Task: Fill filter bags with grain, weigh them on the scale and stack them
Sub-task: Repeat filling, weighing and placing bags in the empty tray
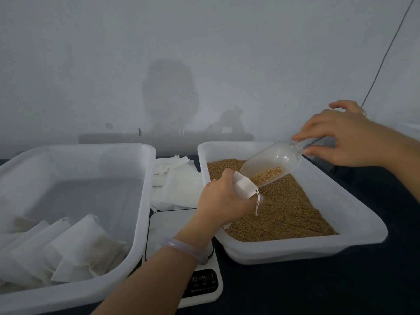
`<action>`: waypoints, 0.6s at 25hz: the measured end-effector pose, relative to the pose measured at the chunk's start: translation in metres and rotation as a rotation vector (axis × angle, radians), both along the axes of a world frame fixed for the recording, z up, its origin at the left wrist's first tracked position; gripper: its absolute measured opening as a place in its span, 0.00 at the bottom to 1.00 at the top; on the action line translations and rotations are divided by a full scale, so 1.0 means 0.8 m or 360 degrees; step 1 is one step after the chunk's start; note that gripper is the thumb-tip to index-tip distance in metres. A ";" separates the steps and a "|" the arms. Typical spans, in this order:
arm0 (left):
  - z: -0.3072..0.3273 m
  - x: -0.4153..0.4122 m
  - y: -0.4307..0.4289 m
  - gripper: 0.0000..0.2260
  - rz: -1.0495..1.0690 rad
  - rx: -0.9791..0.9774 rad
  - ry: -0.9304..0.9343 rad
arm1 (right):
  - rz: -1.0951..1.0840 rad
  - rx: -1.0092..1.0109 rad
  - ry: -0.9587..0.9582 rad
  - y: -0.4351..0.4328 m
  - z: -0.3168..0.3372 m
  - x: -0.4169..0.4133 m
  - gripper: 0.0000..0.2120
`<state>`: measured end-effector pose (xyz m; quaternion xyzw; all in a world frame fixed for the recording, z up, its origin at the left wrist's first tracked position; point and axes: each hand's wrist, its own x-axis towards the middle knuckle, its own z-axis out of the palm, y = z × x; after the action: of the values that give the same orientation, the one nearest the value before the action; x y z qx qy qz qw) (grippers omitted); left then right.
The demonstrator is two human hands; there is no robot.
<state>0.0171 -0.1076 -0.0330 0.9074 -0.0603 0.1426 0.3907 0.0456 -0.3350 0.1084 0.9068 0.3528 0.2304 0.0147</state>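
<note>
Head view: on the counter [341, 292], right of centre, sits the grain tray [368, 233]. Your right grip [347, 137] pinches the clear scoop [272, 164] by its handle, its long axis slanting down-left to the filter bag [244, 186], which your left grip [221, 203] clasps, mouth at the scoop's lip.

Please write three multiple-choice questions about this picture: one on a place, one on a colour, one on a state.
1. Where is the scale?
A. between the left tray and the grain tray
B. inside the left tray
C. behind both trays

2. The bracelet is
A. red
B. pale purple
C. black

3. The scoop in the right hand holds
A. nothing
B. water
C. some grain

1 A: its plate shows in the gap between them.
2 B: a lilac band on the left wrist.
3 C: grain lies at its mouth, by the filter bag the left hand grips.
</note>
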 end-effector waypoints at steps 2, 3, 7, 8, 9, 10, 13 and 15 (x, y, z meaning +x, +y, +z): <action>0.001 -0.001 0.000 0.26 -0.0007 -0.0010 0.0000 | -0.0004 0.0005 0.0002 0.001 0.001 -0.001 0.13; 0.002 -0.001 0.000 0.25 -0.0012 -0.0018 -0.0002 | -0.0004 0.0009 -0.0002 0.002 0.002 -0.001 0.13; 0.003 -0.002 0.001 0.26 -0.0029 -0.0039 -0.0003 | 0.0001 0.0002 -0.0046 0.001 0.003 -0.001 0.14; 0.004 -0.003 0.001 0.26 -0.0030 -0.0043 -0.0005 | 0.0013 0.0006 -0.0061 0.000 0.002 0.000 0.14; 0.004 -0.003 0.001 0.26 -0.0033 -0.0049 -0.0007 | 0.0017 0.0018 -0.0069 -0.002 0.002 0.002 0.14; 0.003 -0.002 0.001 0.25 -0.0035 -0.0057 -0.0007 | 0.0000 0.0043 -0.0064 -0.005 0.002 0.006 0.14; 0.003 -0.002 0.002 0.24 -0.0025 -0.0122 0.0000 | -0.0193 0.0142 0.0136 -0.018 -0.009 0.021 0.14; 0.001 -0.001 0.003 0.21 -0.0016 -0.0201 0.0001 | -0.0364 0.0117 0.0371 -0.022 -0.035 0.025 0.15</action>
<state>0.0166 -0.1052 -0.0321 0.8807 -0.0557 0.1437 0.4479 0.0654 -0.3523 0.0803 0.9616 0.2378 0.1332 -0.0335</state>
